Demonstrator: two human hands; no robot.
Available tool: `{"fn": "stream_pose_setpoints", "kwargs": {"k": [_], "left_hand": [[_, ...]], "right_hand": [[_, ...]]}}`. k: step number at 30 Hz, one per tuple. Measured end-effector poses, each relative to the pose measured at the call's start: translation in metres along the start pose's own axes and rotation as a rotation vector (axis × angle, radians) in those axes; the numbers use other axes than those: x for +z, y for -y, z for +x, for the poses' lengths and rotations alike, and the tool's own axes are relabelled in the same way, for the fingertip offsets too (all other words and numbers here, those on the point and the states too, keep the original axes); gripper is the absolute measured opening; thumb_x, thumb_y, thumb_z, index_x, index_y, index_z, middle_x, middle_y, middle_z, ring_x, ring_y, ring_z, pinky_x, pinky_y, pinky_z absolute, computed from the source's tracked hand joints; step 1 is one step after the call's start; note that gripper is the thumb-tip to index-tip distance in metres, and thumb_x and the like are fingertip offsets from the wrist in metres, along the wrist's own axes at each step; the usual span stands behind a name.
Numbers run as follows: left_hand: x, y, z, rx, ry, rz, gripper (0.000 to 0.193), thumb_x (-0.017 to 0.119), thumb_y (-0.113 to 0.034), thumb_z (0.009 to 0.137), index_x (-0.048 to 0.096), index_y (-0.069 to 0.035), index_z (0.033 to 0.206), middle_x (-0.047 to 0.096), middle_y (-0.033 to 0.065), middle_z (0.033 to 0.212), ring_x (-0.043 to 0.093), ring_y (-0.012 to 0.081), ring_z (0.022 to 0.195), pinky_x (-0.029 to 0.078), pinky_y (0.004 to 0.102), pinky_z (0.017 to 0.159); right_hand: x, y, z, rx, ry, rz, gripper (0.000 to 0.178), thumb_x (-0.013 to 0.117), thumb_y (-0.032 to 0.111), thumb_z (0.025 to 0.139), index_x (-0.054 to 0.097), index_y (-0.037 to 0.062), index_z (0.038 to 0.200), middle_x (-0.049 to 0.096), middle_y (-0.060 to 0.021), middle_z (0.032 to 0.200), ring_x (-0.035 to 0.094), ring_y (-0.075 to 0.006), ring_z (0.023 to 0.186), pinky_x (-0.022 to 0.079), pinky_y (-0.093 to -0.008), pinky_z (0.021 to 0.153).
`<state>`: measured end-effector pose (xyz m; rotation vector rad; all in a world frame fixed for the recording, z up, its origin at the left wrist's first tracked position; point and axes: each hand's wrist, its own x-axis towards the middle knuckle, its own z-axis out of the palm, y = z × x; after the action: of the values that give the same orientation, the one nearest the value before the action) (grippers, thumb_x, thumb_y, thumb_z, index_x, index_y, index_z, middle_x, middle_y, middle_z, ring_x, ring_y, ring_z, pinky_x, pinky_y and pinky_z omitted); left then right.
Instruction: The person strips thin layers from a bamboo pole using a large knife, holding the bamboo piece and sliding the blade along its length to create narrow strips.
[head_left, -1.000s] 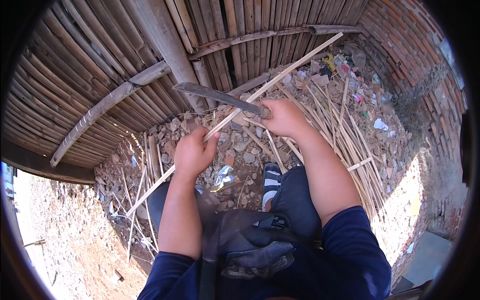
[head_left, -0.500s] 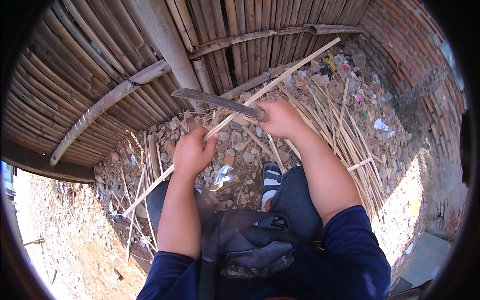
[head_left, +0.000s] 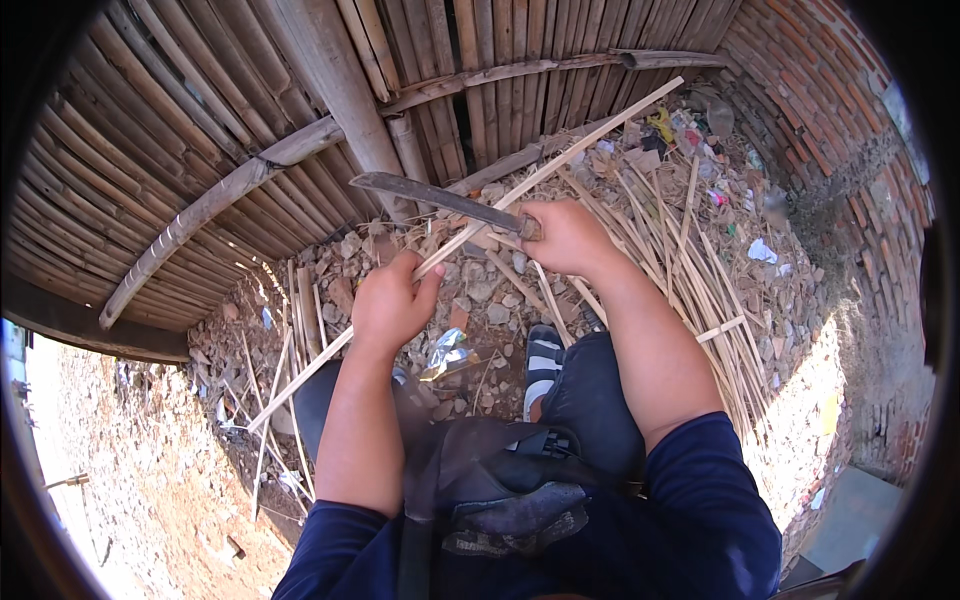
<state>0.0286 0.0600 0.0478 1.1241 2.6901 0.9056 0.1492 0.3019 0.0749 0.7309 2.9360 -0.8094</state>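
**Pale strip (head_left: 590, 146) crossed by long knife (head_left: 430, 195)**

Strip: long, thin, light-colored, looks like split bamboo, roughly straight. Held up on a diagonal, near-left end to far-right end. Knife: dark, worn, broad blade, wooden handle mostly covered. Held slantwise, tip far-left, handle right. Blade crosses strip near mid-length; touching or just above, can't tell.

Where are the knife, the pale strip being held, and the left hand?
Knife (head_left: 438, 197): head view, middle of blade.
Pale strip (head_left: 454, 245): head view, near its middle.
Left hand (head_left: 388, 303): head view, back of hand.
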Motion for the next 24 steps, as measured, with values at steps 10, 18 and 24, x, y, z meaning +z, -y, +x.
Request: {"fn": "stream_pose_setpoints", "kwargs": {"k": [10, 18, 24], "left_hand": [[0.001, 0.001, -0.001, -0.011, 0.042, 0.003, 0.037, 0.070, -0.041, 0.094, 0.069, -0.004, 0.096, 0.070, 0.0190, 0.071, 0.071, 0.0424, 0.076, 0.055, 0.0525, 0.071], [0.002, 0.001, -0.001, -0.006, 0.073, 0.020, 0.039, 0.070, -0.042, 0.093, 0.068, -0.004, 0.097, 0.070, 0.0177, 0.071, 0.071, 0.0420, 0.076, 0.055, 0.0526, 0.072], [0.005, 0.003, -0.001, 0.005, 0.068, 0.020, 0.040, 0.070, -0.043, 0.093, 0.068, -0.003, 0.098, 0.070, 0.0173, 0.071, 0.071, 0.0412, 0.076, 0.056, 0.0521, 0.072]], "right_hand": [[0.003, -0.004, 0.005, -0.008, 0.039, -0.043, 0.041, 0.079, 0.033, 0.083, 0.072, 0.0131, 0.119, 0.073, -0.0200, 0.106, 0.069, -0.0406, 0.104, 0.055, -0.0512, 0.089], [0.011, -0.013, 0.008, -0.087, -0.027, -0.071, 0.046, 0.080, 0.030, 0.082, 0.071, 0.0119, 0.124, 0.073, -0.0212, 0.107, 0.069, -0.0406, 0.103, 0.055, -0.0494, 0.089], [0.012, -0.013, 0.007, -0.059, -0.008, -0.093, 0.045, 0.079, 0.031, 0.084, 0.071, 0.0135, 0.124, 0.073, -0.0187, 0.110, 0.069, -0.0396, 0.107, 0.056, -0.0501, 0.091]]}}
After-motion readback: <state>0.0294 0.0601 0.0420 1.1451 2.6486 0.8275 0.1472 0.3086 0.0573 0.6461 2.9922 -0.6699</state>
